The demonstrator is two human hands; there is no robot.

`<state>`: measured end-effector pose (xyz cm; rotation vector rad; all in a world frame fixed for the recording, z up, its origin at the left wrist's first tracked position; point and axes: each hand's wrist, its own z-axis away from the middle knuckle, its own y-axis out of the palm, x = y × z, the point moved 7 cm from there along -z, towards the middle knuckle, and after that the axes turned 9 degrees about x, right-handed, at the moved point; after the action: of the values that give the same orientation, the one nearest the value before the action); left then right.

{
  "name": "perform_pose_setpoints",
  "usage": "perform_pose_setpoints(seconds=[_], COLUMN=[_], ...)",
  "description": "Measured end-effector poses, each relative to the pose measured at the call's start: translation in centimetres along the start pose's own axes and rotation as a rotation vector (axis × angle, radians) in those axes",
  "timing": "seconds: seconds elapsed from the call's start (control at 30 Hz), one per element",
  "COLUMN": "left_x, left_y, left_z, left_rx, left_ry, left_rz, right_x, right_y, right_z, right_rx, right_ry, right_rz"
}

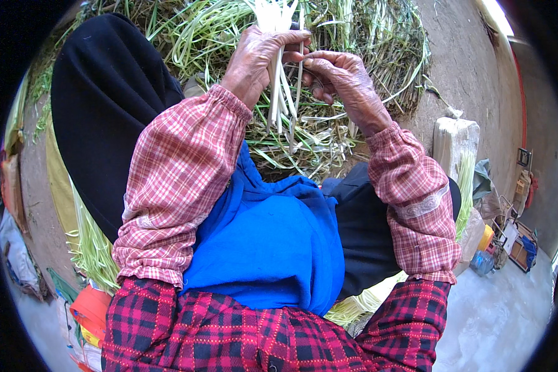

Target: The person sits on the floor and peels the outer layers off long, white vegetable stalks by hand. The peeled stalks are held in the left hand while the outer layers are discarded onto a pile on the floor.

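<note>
In my left hand (259, 60) is a bunch of slender white stalks (276, 100), which look like blanched garlic chives. The thumb lies across them, and their lower ends hang down below the palm. My right hand (342, 76) is just to the right, its thumb and forefinger pinched at a single pale stalk (300, 86) beside the bunch. Its other fingers curl underneath, partly in shadow. Beneath and beyond both hands spreads a large heap of green and withered leafy stalks (381, 51). A blue cloth apron (274, 242) covers my lap.
Pale yellow-green stalks lie in bundles at my left (93, 255) and right (466, 186). A whitish block-shaped object (455, 137) stands on the right. An orange-red container (92, 307) sits at lower left; a clear bluish plastic bottle (482, 262) is at right.
</note>
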<state>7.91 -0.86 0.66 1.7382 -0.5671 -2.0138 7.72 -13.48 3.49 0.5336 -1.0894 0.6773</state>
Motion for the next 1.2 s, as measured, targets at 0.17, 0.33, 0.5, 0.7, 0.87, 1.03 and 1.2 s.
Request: perform_pose_setpoints(seconds=[0.17, 0.33, 0.5, 0.7, 0.87, 1.03, 1.2], left_x=[0.0, -0.1, 0.1, -0.1, 0.3, 0.6, 1.9], left_y=[-0.1, -0.1, 0.1, 0.3, 0.7, -0.1, 0.5], left_z=[0.1, 0.1, 0.4, 0.7, 0.3, 0.2, 0.0], left_rx=[-0.003, 0.009, -0.006, -0.02, 0.002, 0.015, 0.053], left_ry=[0.009, 0.002, 0.001, 0.007, -0.003, -0.115, 0.059], left_rz=[-0.003, -0.033, -0.002, 0.013, -0.037, -0.073, 0.092], right_x=[-0.1, -0.4, -0.5, -0.3, -0.2, 0.7, 1.1], right_y=[0.1, 0.0, 0.2, 0.1, -0.4, -0.3, 0.0], right_z=[0.0, 0.0, 0.0, 0.0, 0.3, -0.1, 0.6], right_rx=[-0.006, -0.036, -0.054, -0.091, -0.121, -0.12, -0.128], right_ry=[-0.013, -0.008, -0.026, -0.016, -0.008, -0.009, -0.015], right_rz=[-0.021, -0.05, -0.113, -0.007, 0.022, 0.126, 0.119])
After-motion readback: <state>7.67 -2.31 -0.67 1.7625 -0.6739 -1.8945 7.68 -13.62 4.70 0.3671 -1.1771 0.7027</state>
